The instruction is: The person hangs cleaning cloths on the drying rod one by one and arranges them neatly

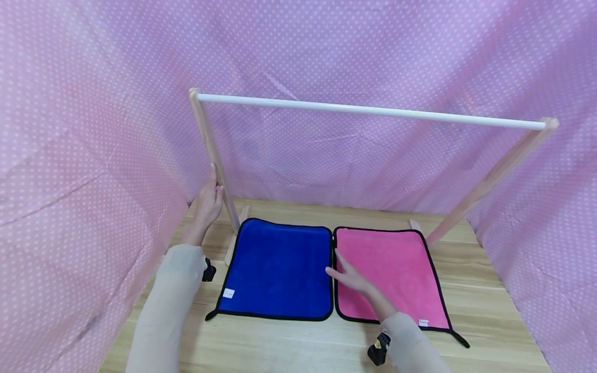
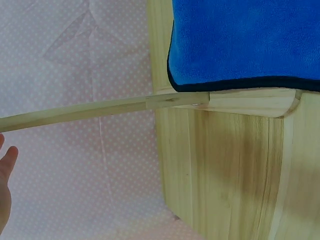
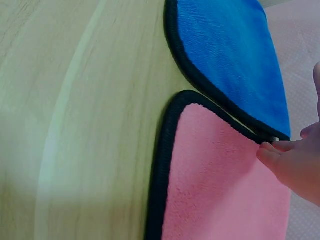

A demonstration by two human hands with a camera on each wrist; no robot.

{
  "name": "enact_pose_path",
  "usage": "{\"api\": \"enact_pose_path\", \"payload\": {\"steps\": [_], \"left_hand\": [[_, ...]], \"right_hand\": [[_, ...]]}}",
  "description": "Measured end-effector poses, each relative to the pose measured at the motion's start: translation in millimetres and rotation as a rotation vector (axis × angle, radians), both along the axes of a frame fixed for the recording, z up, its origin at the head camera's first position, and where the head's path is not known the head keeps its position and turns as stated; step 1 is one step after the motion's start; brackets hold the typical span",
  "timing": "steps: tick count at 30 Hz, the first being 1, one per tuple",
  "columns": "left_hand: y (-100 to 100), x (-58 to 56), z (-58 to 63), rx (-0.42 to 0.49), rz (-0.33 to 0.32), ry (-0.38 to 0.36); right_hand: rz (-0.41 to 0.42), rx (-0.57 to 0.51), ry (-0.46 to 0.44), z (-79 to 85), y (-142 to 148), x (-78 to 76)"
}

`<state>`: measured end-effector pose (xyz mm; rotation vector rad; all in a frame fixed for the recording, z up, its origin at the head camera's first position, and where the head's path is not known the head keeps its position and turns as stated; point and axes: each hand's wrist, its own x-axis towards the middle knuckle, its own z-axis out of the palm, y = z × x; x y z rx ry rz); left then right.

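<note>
A rack with a white rod (image 1: pixel 364 109) across two wooden posts stands at the back of the table. My left hand (image 1: pixel 208 202) is at the left post (image 1: pixel 213 150), its fingers straight alongside the wood. In the left wrist view only fingertips (image 2: pixel 9 159) show, just below the post (image 2: pixel 90 110). A blue towel (image 1: pixel 284 269) with black edging lies flat beside a pink towel (image 1: pixel 392 274) edged the same way. Over the pink towel's left edge, near the seam between the two, is my right hand (image 1: pixel 351 278) with fingers spread and nothing gripped.
The right post (image 1: pixel 489 181) leans outward toward the top. Black corner loops (image 1: pixel 460 339) stick out from the towels' near outer corners. Pink dotted cloth (image 1: pixel 326 166) hangs behind and on both sides of the wooden table (image 1: pixel 298 342).
</note>
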<state>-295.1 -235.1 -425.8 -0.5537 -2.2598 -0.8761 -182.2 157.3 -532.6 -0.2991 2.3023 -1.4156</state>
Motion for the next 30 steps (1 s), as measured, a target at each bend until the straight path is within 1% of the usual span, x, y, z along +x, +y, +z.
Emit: {"api": "enact_pose_path", "payload": {"steps": [2, 5, 8, 15, 18, 22, 26, 30], "left_hand": [[2, -0.4, -0.4, 0.026, 0.001, -0.029], [4, -0.2, -0.5, 0.071, 0.013, -0.107], [6, 0.0, -0.8, 0.095, 0.017, -0.146], [6, -0.9, 0.1, 0.081, -0.008, -0.098], [6, -2.8, -1.2, 0.067, -0.022, -0.069], [6, -4.7, -2.5, 0.065, -0.038, -0.044], [5, -4.6, -2.6, 0.069, -0.03, -0.052], [5, -3.8, -2.9, 0.068, -0.017, -0.06]], "right_hand": [[-0.006, 0.003, -0.003, -1.4, -1, -0.3], [-0.025, 0.005, 0.007, -4.6, -2, -2.7], [-0.05, 0.016, 0.018, -8.8, -2, -7.2], [-0.096, 0.018, 0.013, -11.7, -6, -13.2], [-0.114, -0.01, -0.012, -13.3, -8, -14.8], [-0.094, -0.09, -0.049, -15.2, -11, -16.9], [-0.089, -0.129, -0.093, -18.5, -15, -17.9], [-0.138, -0.108, -0.135, -22.0, -20, -17.7]]}}
